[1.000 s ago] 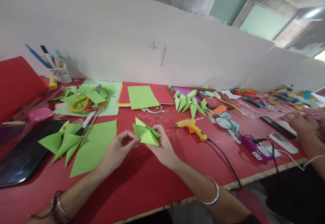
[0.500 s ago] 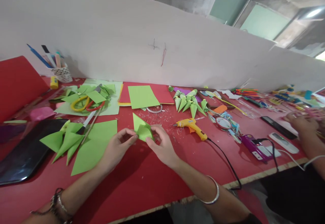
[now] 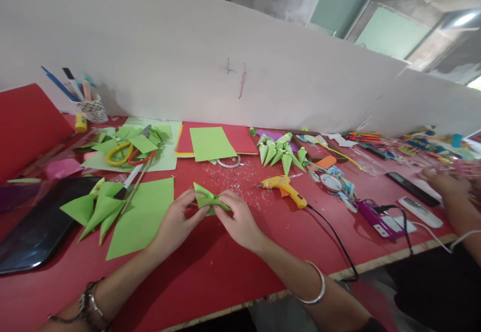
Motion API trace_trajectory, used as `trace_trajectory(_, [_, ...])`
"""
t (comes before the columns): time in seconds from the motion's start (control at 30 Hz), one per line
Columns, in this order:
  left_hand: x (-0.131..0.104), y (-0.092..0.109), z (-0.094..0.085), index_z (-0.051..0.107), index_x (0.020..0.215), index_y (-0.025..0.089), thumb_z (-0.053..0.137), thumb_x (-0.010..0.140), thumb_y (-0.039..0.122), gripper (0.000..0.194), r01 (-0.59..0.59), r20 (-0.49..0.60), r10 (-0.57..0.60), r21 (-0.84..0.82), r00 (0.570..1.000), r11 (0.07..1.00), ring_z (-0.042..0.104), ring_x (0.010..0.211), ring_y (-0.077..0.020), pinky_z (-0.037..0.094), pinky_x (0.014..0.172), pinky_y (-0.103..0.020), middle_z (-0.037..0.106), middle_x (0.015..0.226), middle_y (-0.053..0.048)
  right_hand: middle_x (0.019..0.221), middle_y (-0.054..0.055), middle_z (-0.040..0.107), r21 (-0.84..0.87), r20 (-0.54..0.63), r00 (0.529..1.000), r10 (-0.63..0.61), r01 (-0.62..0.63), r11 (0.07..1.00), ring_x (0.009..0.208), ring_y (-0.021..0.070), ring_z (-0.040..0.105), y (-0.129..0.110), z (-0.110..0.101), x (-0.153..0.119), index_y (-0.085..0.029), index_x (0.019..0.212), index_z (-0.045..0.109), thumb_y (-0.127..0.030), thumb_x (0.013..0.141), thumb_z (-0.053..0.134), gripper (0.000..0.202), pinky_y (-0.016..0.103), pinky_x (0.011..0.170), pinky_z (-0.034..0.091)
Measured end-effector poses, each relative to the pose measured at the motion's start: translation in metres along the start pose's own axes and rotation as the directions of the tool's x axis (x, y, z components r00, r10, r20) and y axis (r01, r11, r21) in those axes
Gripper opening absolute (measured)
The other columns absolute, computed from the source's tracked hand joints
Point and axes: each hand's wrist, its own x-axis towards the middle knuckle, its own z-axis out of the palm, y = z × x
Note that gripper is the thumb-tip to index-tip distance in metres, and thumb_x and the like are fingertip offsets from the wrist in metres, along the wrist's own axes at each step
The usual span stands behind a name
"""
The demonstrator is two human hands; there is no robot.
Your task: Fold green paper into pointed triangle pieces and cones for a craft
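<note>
Between my two hands is a piece of green paper, bent into a curl just above the red tabletop. My left hand pinches its left side between thumb and fingers. On its right edge, my right hand has thumb and fingers closed. To the right lies a yellow hot glue gun, its nozzle pointing toward my hands. A green sheet lies left of my left hand, and several green paper cones rest beside it on a black tray.
Scissors with yellow and red handles lie among green scraps. At the back are stacked sheets and several small finished cones. A purple power strip and its cords lie right. Another person's hand is at the far right.
The green paper has gone from a flatter folded shape to a rolled curl. My fingers have shifted around its edges, with both hands staying in nearly the same place.
</note>
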Motion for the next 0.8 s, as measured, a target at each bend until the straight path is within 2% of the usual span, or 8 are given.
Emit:
trace_trajectory(0.1, [-0.0004, 0.0012, -0.0010, 0.058, 0.073, 0.019, 0.051, 0.076, 0.029, 0.012, 0.001, 0.004, -0.001, 0.021, 1.000, 1.000, 0.057, 0.079, -0.0166, 0.046, 0.076, -0.030, 0.061, 0.079, -0.002, 0.071, 0.000, 0.045, -0.001, 0.031, 0.999, -0.014, 0.014, 1.000, 0.070, 0.0132, 0.045, 0.0009, 0.0011, -0.0005, -0.019, 0.064, 0.043, -0.016, 0.082, 0.042, 0.019, 0.025, 0.063, 0.035])
trace_trajectory(0.3, [-0.0030, -0.0019, 0.0018, 0.059, 0.086, 0.017, 0.054, 0.073, 0.030, 0.019, 0.061, -0.028, -0.062, -0.031, 0.998, 0.998, 0.060, 0.080, -0.0183, 0.048, 0.075, -0.032, 0.066, 0.086, -0.004, 0.069, -0.001, 0.045, -0.004, -0.004, 1.000, 0.015, -0.015, 1.000, 0.065, 0.0125, 0.044, 0.0031, 0.0038, -0.0028, -0.019, 0.067, 0.043, -0.023, 0.084, 0.042, 0.018, 0.024, 0.060, 0.034])
trace_trajectory(0.47, [-0.0044, 0.0000, 0.0036, 0.059, 0.085, 0.017, 0.055, 0.072, 0.031, 0.019, 0.095, -0.028, -0.096, -0.052, 0.995, 0.994, 0.060, 0.073, -0.0178, 0.049, 0.069, -0.031, 0.066, 0.085, -0.004, 0.073, 0.000, 0.053, 0.087, -0.051, 0.992, 0.116, -0.111, 0.990, 0.066, 0.0128, 0.050, 0.0026, 0.0032, -0.0045, -0.020, 0.084, 0.049, -0.029, 0.083, 0.044, 0.010, 0.024, 0.060, 0.038])
trace_trajectory(0.63, [-0.0042, 0.0009, 0.0043, 0.060, 0.084, 0.017, 0.057, 0.071, 0.030, 0.019, 0.116, -0.038, -0.119, -0.079, 0.992, 0.990, 0.060, 0.071, -0.0171, 0.048, 0.066, -0.029, 0.066, 0.083, -0.004, 0.074, 0.000, 0.055, 0.161, -0.072, 0.987, 0.144, -0.131, 0.978, 0.069, 0.0135, 0.054, 0.0016, 0.0032, -0.0043, -0.020, 0.081, 0.049, -0.029, 0.081, 0.046, 0.009, 0.024, 0.061, 0.041])
trace_trajectory(0.8, [-0.0040, -0.0013, 0.0031, 0.061, 0.074, 0.017, 0.057, 0.070, 0.033, 0.017, 0.130, -0.035, -0.132, -0.041, 0.991, 0.991, 0.057, 0.064, -0.0161, 0.045, 0.060, -0.027, 0.064, 0.070, -0.002, 0.076, 0.000, 0.057, 0.269, -0.063, 0.980, 0.191, -0.168, 0.949, 0.073, 0.0142, 0.057, 0.0013, 0.0045, -0.0047, -0.021, 0.086, 0.046, -0.027, 0.079, 0.049, 0.010, 0.024, 0.059, 0.043])
